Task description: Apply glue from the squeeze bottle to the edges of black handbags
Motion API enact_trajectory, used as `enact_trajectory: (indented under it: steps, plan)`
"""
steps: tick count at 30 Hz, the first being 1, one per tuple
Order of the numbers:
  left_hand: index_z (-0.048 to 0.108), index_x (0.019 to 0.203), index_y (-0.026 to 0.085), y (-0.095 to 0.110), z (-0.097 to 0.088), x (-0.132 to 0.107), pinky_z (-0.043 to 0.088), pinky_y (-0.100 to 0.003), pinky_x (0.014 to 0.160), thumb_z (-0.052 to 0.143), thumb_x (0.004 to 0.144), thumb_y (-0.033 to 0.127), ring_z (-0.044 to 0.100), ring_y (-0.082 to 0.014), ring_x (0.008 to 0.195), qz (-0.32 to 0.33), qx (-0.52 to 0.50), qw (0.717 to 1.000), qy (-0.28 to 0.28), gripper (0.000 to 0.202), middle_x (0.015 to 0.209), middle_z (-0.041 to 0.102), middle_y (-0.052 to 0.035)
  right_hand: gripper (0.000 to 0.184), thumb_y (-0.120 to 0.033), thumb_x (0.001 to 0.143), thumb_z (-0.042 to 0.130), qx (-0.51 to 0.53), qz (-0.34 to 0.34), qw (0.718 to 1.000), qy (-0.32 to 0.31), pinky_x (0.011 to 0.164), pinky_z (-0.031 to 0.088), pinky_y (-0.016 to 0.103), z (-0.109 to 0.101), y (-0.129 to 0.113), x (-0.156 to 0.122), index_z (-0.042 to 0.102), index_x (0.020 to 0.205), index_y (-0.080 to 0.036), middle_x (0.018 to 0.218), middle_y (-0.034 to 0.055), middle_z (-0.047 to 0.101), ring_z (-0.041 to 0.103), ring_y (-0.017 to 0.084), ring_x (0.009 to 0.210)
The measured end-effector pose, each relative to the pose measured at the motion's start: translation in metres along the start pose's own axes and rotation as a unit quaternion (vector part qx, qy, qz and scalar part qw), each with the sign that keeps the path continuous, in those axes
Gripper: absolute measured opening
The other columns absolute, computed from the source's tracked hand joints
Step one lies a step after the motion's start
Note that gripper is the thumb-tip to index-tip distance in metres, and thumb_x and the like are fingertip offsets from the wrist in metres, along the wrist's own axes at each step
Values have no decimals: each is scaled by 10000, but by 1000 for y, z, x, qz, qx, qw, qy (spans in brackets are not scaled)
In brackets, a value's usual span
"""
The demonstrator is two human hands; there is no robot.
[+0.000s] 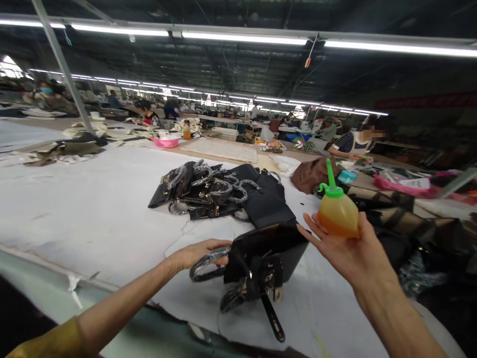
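Observation:
A black handbag (266,258) with wrapped handles and gold hardware lies tilted on the white-covered table, a strap hanging toward the front edge. My left hand (201,253) grips its left side by a handle; the fingertips are partly hidden. My right hand (346,248) holds a soft squeeze bottle (338,214) of amber liquid, with a green cap and nozzle pointing up. The bottle sits between thumb and palm, while other fingers stretch out toward the bag's upper right corner; whether they touch it I cannot tell. Beyond lies a pile of similar black handbags (208,191).
Brown material (311,174) and dark bags (421,228) lie on the right. A pink basin (166,141) and a second bottle (187,130) stand farther back. A metal post (63,64) rises at left. A co-worker in a striped top (350,144) sits at back right.

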State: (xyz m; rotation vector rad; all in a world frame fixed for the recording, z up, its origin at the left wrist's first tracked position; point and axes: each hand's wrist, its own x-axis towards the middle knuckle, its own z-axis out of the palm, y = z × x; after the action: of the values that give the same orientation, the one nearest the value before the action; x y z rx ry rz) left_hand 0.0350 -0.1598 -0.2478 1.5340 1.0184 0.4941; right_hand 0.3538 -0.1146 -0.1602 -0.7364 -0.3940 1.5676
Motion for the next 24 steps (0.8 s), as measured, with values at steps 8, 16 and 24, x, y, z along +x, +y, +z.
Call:
enact_trajectory:
  steps: [8,16,24]
  plan:
    - [526,1199,136,34,10,22,514,-294,586,455,816,610,596,-186,736,143,-39,989,10,613,923,598,-84,474,-519,813,512,8,-2,1000,-2,827,450,613,-3,4,5,619,1042,-118,911,179,627,548,372,1069]
    - [627,967,86,26,-39,28,488,-311,621,634,684,348,589,-183,686,-81,17,979,187,386,787,649,-71,394,-447,829,535,16,8,1000,5,823,410,681,-5,-6,-9,615,1035,-120,921,185,638,520,415,1091]
    - [599,1058,200,104,41,7,445,-250,876,422,875,203,585,-147,967,257,268,902,222,254,1068,642,-35,353,-411,858,512,31,8,999,4,845,432,630,-3,0,-9,626,985,-103,927,206,641,526,402,1093]
